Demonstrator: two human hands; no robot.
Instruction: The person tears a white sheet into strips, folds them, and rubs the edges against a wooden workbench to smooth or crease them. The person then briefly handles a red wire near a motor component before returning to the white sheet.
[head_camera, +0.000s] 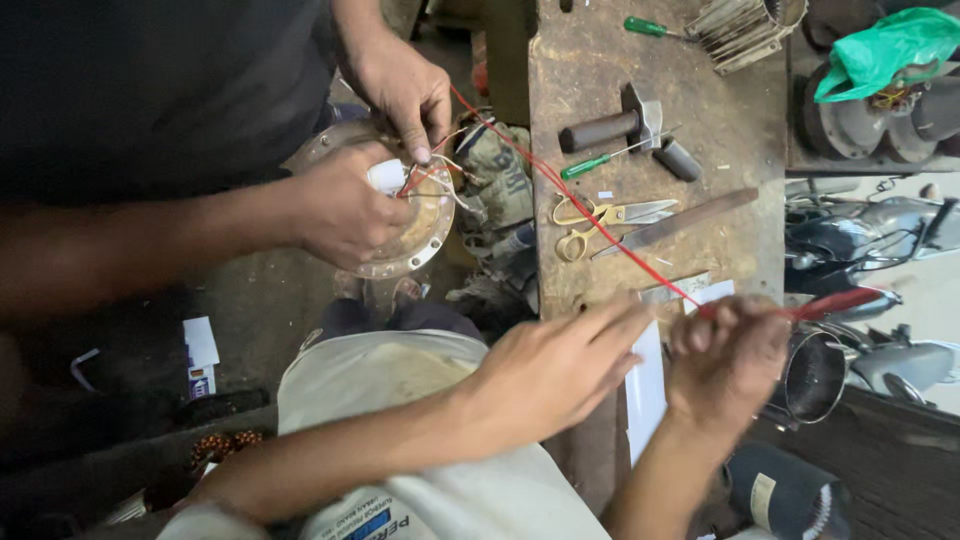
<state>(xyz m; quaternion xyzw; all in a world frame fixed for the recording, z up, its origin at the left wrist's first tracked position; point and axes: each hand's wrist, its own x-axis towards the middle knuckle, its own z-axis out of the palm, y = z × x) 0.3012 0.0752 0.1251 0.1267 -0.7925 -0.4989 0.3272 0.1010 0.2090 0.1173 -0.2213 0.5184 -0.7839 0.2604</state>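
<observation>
Thin red insulated wire (600, 235): light, limp, taut now. Right hand (728, 362) pinches its end; left hand (545, 370) fingers extended alongside, gripping nothing.

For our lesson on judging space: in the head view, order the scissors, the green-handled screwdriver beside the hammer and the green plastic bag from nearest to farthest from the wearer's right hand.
From the right hand:
1. Scissors, up and left on the bench.
2. Green-handled screwdriver, higher, beside the hammer.
3. Green plastic bag, top right corner.
</observation>
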